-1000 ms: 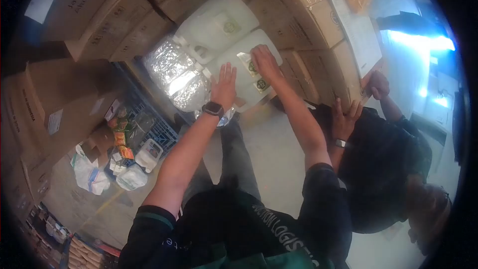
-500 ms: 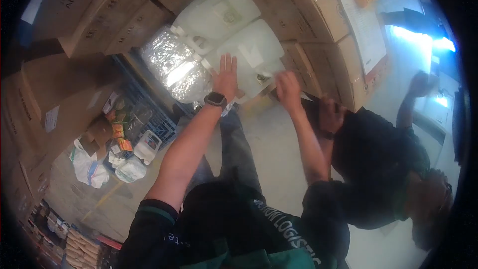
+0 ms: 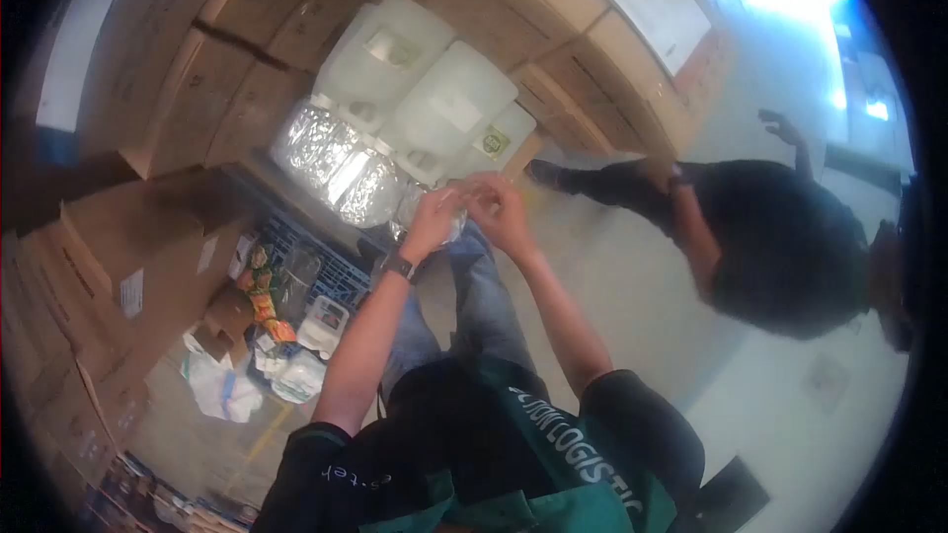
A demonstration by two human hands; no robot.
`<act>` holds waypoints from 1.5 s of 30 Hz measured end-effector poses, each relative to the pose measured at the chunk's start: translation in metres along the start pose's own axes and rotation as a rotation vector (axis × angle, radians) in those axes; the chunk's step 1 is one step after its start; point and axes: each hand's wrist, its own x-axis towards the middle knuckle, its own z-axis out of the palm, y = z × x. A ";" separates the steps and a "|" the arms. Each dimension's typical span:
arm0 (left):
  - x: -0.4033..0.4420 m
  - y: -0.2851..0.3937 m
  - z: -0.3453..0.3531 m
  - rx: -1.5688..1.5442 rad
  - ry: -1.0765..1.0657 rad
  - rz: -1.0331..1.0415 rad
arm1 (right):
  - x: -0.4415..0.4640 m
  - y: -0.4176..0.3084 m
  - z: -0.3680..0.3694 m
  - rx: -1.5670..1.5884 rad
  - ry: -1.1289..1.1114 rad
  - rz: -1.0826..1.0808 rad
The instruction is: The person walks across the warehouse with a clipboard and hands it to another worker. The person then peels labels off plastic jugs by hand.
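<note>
The grey floor ran under the room, a yellow line marked across it at the lower left, and bright light glared at the upper right. Stacked cartons closed in the pale jugs on the far and right sides, and a white sheet lay along the stack's outer right edge. The jugs lay close together, a green label showing on the nearest; what carried them was hidden. Silvery foil covered the strip along their left side. The left hand and right hand met fingertip to fingertip just off the jugs' near end, in front of the foil's near corner; whether they pinched anything, I cannot tell. On the left, an open brown box stood beside a blue pallet; orange packets and a white tub lay along its near edge, with a white bag on the floor beyond. A person in dark clothes was at the right, past the cartons' near corner.
</note>
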 end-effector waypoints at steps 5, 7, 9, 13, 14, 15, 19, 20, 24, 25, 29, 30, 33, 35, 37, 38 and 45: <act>-0.011 -0.003 -0.023 0.219 0.149 -0.085 | 0.027 0.117 -0.010 -0.330 0.296 0.101; -0.008 0.010 -0.024 0.366 0.165 -0.155 | 0.043 0.174 -0.005 -0.555 0.336 0.044; -0.001 0.015 -0.022 0.347 0.278 0.001 | 0.060 0.175 0.003 -0.547 0.335 0.181; 0.027 0.006 -0.035 0.411 0.210 -0.077 | 0.067 0.177 0.022 -0.537 0.427 0.365; 0.034 0.005 -0.037 0.398 0.263 -0.002 | 0.070 0.178 0.025 -0.530 0.432 0.368; 0.039 0.003 -0.039 0.384 0.311 0.069 | 0.067 0.177 0.028 -0.526 0.451 0.370; 0.059 -0.008 -0.044 0.408 0.328 0.052 | 0.066 0.180 0.040 -0.551 0.509 0.381; 0.061 -0.012 -0.042 0.413 0.321 0.044 | 0.066 0.181 0.043 -0.549 0.506 0.392; 0.062 -0.011 -0.032 0.377 0.338 0.079 | 0.069 0.179 0.049 -0.528 0.583 0.444; 0.063 -0.011 -0.029 0.368 0.337 0.067 | 0.071 0.178 0.050 -0.513 0.600 0.477; 0.060 -0.015 -0.020 0.349 0.327 0.043 | 0.071 0.178 0.049 -0.521 0.593 0.393; 0.060 -0.016 -0.020 0.308 0.283 0.007 | 0.072 0.175 0.048 -0.509 0.583 0.403; 0.057 -0.019 -0.014 0.333 0.279 -0.049 | 0.070 0.167 0.047 -0.512 0.575 0.416; 0.059 -0.033 -0.008 0.320 0.303 -0.013 | 0.073 0.168 0.045 -0.526 0.582 0.405; 0.056 -0.042 -0.005 0.309 0.328 0.020 | 0.072 0.173 0.043 -0.425 0.568 0.420; 0.052 -0.046 -0.005 0.224 0.320 -0.151 | 0.069 0.175 0.043 -0.424 0.568 0.424; 0.048 -0.069 -0.021 -0.203 0.699 -0.492 | 0.057 0.181 0.053 -0.420 0.689 0.393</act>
